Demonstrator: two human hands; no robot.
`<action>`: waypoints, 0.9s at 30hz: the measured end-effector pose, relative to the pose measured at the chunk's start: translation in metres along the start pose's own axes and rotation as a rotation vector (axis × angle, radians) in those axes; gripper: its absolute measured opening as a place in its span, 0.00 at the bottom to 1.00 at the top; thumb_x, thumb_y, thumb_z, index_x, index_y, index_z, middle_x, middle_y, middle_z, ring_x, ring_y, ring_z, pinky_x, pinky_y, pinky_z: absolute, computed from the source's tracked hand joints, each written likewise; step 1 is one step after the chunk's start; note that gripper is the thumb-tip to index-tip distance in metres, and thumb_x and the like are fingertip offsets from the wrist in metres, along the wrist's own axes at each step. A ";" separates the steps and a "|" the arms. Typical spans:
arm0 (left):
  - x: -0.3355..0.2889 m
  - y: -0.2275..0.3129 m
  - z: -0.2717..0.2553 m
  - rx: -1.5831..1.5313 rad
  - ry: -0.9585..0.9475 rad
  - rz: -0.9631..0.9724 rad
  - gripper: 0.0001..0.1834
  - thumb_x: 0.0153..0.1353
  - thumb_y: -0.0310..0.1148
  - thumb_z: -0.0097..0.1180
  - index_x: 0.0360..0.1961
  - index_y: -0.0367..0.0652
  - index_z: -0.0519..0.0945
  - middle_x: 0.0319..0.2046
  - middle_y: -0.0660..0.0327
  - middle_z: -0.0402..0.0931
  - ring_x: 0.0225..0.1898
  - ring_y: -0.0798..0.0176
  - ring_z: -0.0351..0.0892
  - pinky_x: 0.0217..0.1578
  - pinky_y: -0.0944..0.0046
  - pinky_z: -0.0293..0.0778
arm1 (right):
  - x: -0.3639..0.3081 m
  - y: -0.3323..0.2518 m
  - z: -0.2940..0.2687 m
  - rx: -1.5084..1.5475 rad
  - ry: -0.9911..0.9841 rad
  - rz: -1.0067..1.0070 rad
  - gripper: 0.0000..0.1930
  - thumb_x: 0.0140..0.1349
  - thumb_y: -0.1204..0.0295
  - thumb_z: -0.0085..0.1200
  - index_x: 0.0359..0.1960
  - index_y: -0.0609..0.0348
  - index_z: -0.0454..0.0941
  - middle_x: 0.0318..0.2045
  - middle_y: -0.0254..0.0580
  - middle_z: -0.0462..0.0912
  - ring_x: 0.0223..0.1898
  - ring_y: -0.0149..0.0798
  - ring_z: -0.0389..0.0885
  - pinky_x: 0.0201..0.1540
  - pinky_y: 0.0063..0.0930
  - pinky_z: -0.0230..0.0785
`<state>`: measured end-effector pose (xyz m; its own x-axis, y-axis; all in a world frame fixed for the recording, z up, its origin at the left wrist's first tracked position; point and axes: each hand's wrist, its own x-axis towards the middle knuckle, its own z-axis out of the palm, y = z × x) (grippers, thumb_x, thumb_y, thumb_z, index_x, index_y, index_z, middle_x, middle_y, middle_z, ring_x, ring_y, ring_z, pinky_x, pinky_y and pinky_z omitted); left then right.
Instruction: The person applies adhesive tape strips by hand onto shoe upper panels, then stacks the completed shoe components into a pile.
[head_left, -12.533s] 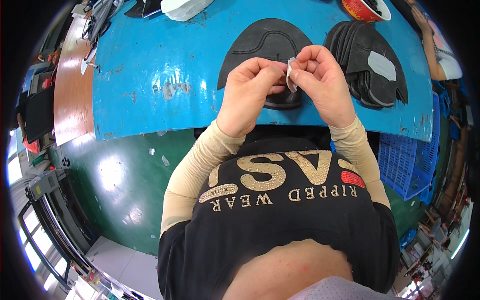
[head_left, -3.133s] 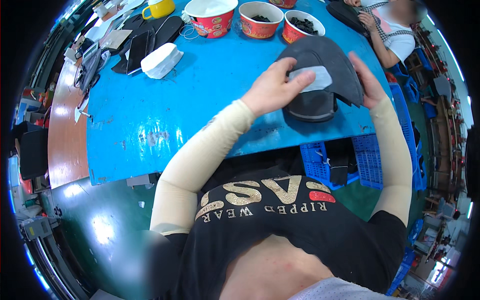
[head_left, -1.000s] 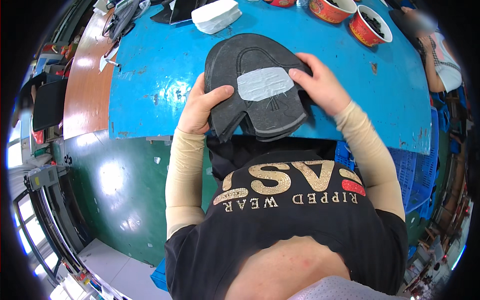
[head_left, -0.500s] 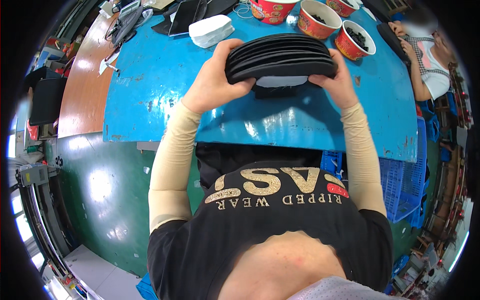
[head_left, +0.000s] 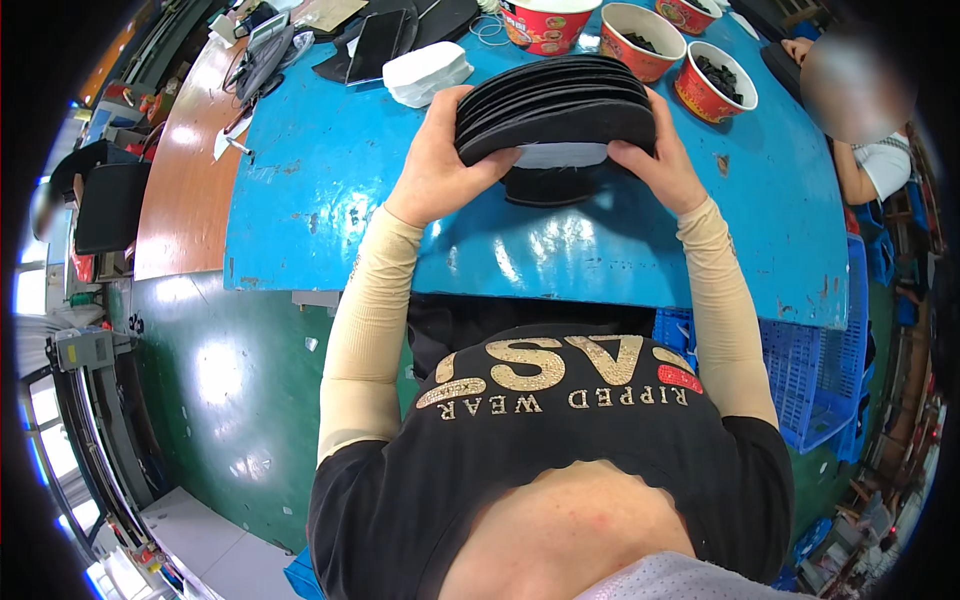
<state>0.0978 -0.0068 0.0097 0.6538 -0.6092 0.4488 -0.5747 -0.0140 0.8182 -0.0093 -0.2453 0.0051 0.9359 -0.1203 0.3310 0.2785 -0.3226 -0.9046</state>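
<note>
Between my two hands a thick stack of black curved pieces (head_left: 555,112), shaped like cap brims, is held up over the table. My left hand (head_left: 437,172) grips its left end, thumb on the near face and fingers behind. The right hand (head_left: 664,163) clasps the other end in the same way. A pale grey-white patch (head_left: 565,155) shows on the near underside, between my thumbs. Just below the stack lies another black piece (head_left: 550,190), mostly covered, on the blue table (head_left: 330,220). My fingertips behind the stack are hidden.
A white wrapped bundle (head_left: 427,73) and a dark phone-like slab (head_left: 377,45) lie at the back left. Red paper tubs (head_left: 716,82) stand at the back right, some with small black bits. Another person (head_left: 870,160) sits at the right edge. Blue crates (head_left: 815,380) stand below the table.
My hands have come slightly closer together, and the stack looks narrower. More of the black piece beneath shows. The whole view has shifted a little, and the other person leans farther in.
</note>
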 end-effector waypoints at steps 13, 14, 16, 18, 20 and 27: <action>0.022 0.036 -0.013 -0.415 -0.101 -0.290 0.24 0.52 0.32 0.62 0.45 0.30 0.69 0.38 0.55 0.77 0.38 0.65 0.77 0.40 0.65 0.75 | 0.024 -0.029 -0.020 0.238 -0.073 0.143 0.27 0.55 0.65 0.60 0.54 0.60 0.65 0.44 0.39 0.76 0.46 0.31 0.74 0.49 0.22 0.67; 0.028 0.045 -0.014 -0.514 -0.151 -0.411 0.23 0.54 0.36 0.60 0.45 0.29 0.71 0.38 0.55 0.77 0.37 0.66 0.78 0.39 0.67 0.75 | 0.028 -0.035 -0.030 0.265 -0.151 0.305 0.29 0.56 0.60 0.58 0.55 0.62 0.65 0.46 0.38 0.75 0.46 0.30 0.74 0.49 0.21 0.67; 0.024 0.035 -0.005 -0.569 -0.170 -0.524 0.24 0.54 0.37 0.60 0.46 0.29 0.71 0.39 0.55 0.77 0.37 0.66 0.78 0.39 0.67 0.75 | 0.026 -0.035 -0.035 0.195 -0.171 0.429 0.33 0.54 0.56 0.59 0.56 0.65 0.63 0.48 0.44 0.75 0.47 0.32 0.74 0.49 0.22 0.67; 0.012 0.016 0.004 -0.583 -0.171 -0.720 0.26 0.54 0.39 0.59 0.46 0.28 0.71 0.39 0.54 0.77 0.37 0.65 0.78 0.38 0.67 0.75 | 0.019 -0.019 -0.033 0.170 -0.243 0.541 0.37 0.53 0.54 0.59 0.57 0.69 0.61 0.49 0.49 0.74 0.48 0.34 0.74 0.50 0.23 0.67; 0.002 0.007 0.018 -0.620 -0.254 -0.813 0.25 0.58 0.41 0.56 0.50 0.31 0.71 0.43 0.57 0.76 0.41 0.66 0.76 0.44 0.68 0.71 | 0.011 -0.010 -0.038 0.123 -0.261 0.645 0.40 0.52 0.54 0.60 0.57 0.72 0.59 0.49 0.52 0.73 0.49 0.34 0.73 0.51 0.24 0.66; -0.014 -0.003 0.035 -0.411 -0.219 -0.831 0.27 0.57 0.40 0.58 0.50 0.30 0.69 0.43 0.55 0.75 0.42 0.66 0.74 0.44 0.67 0.71 | -0.007 0.007 -0.040 0.163 -0.328 0.743 0.38 0.53 0.53 0.60 0.57 0.69 0.61 0.49 0.48 0.73 0.49 0.34 0.72 0.51 0.25 0.65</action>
<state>0.0733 -0.0257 -0.0115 0.6448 -0.6652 -0.3765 0.2780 -0.2547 0.9262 -0.0222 -0.2845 0.0069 0.8968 0.0395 -0.4406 -0.4331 -0.1236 -0.8928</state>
